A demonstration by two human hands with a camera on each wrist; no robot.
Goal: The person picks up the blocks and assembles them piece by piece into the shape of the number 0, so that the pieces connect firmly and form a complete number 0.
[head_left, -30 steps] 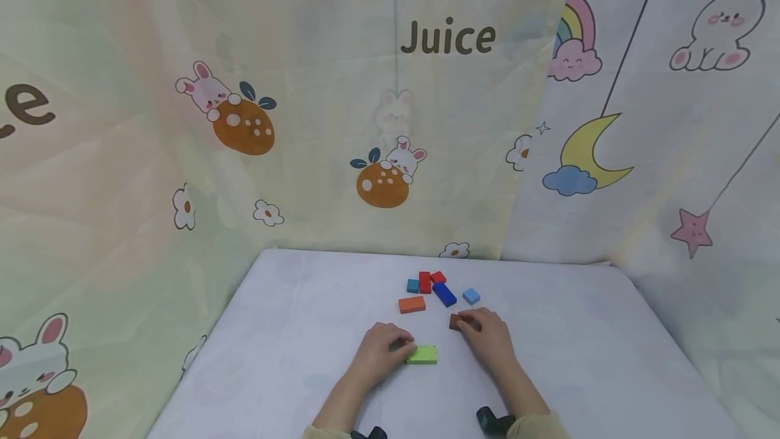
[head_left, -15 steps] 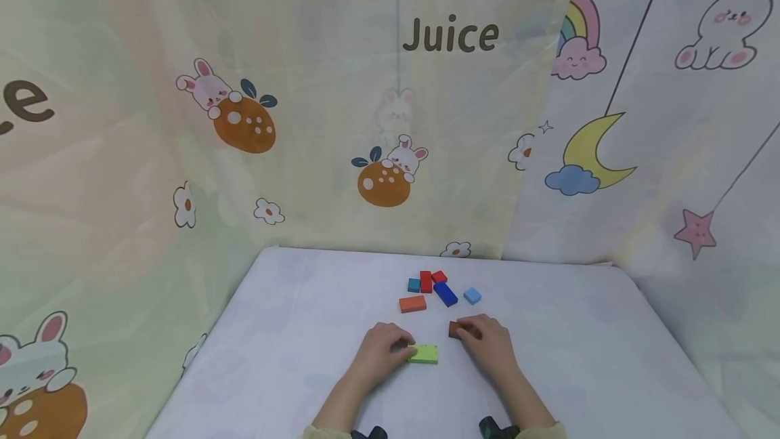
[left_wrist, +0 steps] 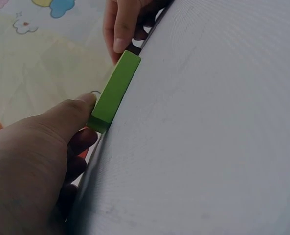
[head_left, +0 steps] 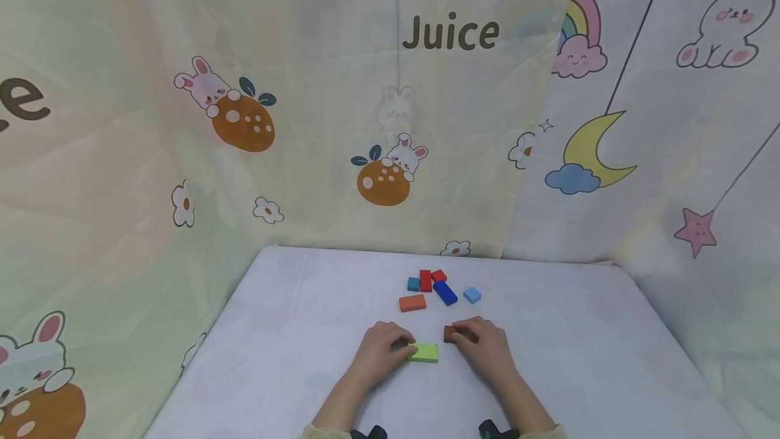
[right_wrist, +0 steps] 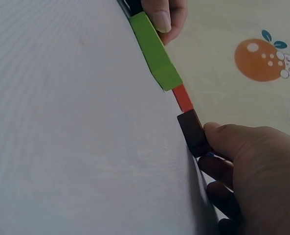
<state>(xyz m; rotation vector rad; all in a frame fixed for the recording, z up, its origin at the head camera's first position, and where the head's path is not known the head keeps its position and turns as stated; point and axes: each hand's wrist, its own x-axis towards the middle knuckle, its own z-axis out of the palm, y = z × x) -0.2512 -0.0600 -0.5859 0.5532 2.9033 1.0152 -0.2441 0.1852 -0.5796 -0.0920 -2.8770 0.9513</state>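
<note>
My left hand [head_left: 380, 351] pinches the left end of a light green block [head_left: 424, 352], which lies flat on the white table. In the right wrist view faint seams cross the green block [right_wrist: 157, 54]. A small brown block [head_left: 449, 334] is between the thumb and fingers of my right hand [head_left: 485, 347], just beyond and to the right of the green one. In the right wrist view a gap separates the brown block [right_wrist: 191, 131] from the green block, and the orange block [right_wrist: 183, 98] shows through it from behind.
Farther back on the table [head_left: 292, 330] lie an orange block [head_left: 412, 303], a teal block [head_left: 414, 284], two red blocks, one upright-looking [head_left: 425, 280], a dark blue block [head_left: 445, 293] and a light blue block [head_left: 472, 295]. A printed cloth [head_left: 317, 120] hangs behind the table.
My right hand has moved left and a little nearer with the brown block, bringing it closer to the green block. My left hand and the green block have stayed in place.
</note>
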